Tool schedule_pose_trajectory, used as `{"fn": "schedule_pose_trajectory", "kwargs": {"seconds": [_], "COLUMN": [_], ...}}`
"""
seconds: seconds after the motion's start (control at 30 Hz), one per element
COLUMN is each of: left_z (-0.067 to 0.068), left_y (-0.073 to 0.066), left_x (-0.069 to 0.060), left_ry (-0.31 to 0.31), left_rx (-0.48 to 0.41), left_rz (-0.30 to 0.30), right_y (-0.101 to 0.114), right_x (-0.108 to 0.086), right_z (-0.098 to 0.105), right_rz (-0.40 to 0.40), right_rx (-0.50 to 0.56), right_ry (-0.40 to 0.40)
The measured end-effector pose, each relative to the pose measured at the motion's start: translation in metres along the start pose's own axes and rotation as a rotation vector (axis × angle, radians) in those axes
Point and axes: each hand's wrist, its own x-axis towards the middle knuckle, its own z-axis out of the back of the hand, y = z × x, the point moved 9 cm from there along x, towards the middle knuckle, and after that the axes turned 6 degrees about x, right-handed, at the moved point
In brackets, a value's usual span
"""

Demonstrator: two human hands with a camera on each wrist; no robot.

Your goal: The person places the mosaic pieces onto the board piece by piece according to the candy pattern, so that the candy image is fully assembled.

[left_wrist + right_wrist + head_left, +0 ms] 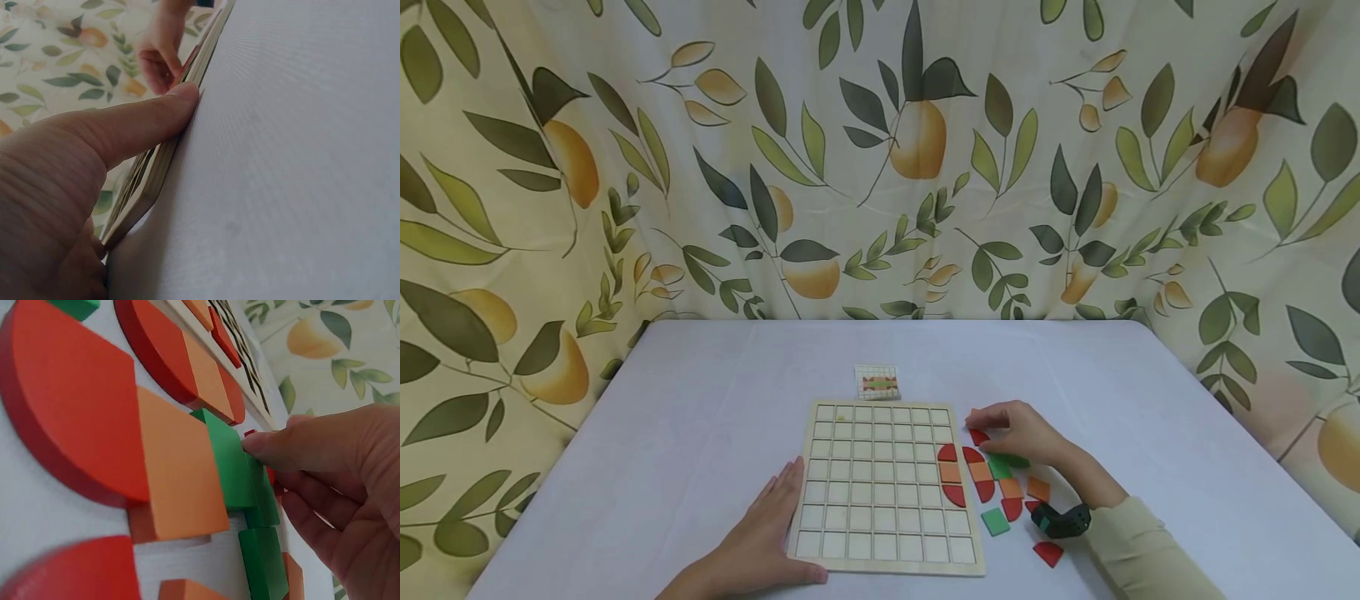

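A wooden grid board [880, 570] lies on the white table. My left hand [752, 533] rests against it, fingers straight along the left edge and thumb at the front-left corner; in the left wrist view the thumb [147, 125] lies on the board's edge. Two red quarter-circle pieces [953, 495] and orange squares [950, 472] sit in its right-hand column. Beyond the right edge, my right hand [1018, 432] pinches a small red piece [977, 437] between thumb and fingers. Green pieces [228, 462] lie right beside that thumb; the red piece is mostly hidden by it.
Loose red, orange and green pieces lie right of the board, among them a green square [996, 522] and a red quarter circle [1048, 553]. A small pattern card [877, 395] lies behind the board. A leaf-patterned curtain [865, 208] hangs beyond the table.
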Motion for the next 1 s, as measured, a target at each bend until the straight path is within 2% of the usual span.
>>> {"fn": "schedule_pose_trajectory", "kwargs": {"seconds": [0.23,0.37,0.57,0.8,1.0], "left_z": [0.000,0.000,0.001,-0.001,-0.001], "left_y": [-0.001,-0.001,-0.004,-0.002,0.000], "left_x": [0.000,0.000,-0.001,0.001,0.001], "left_ry": [-0.011,-0.003,-0.011,-0.010,0.000], "left_rx": [0.008,0.006,-0.008,0.002,0.002], "left_rz": [-0.015,-0.004,-0.020,-0.015,0.001], "right_y": [-0.004,-0.003,0.005,0.020,0.027], "right_x": [0.000,-0.001,-0.003,-0.005,-0.002], "right_z": [0.000,0.000,0.001,-0.012,-0.027], "right_rz": [-0.003,0.021,0.030,0.049,0.002], "right_rx": [0.002,0.006,0.033,0.069,0.105], "right_ry": [-0.009,-0.018,-0.090,-0.091,-0.074]}}
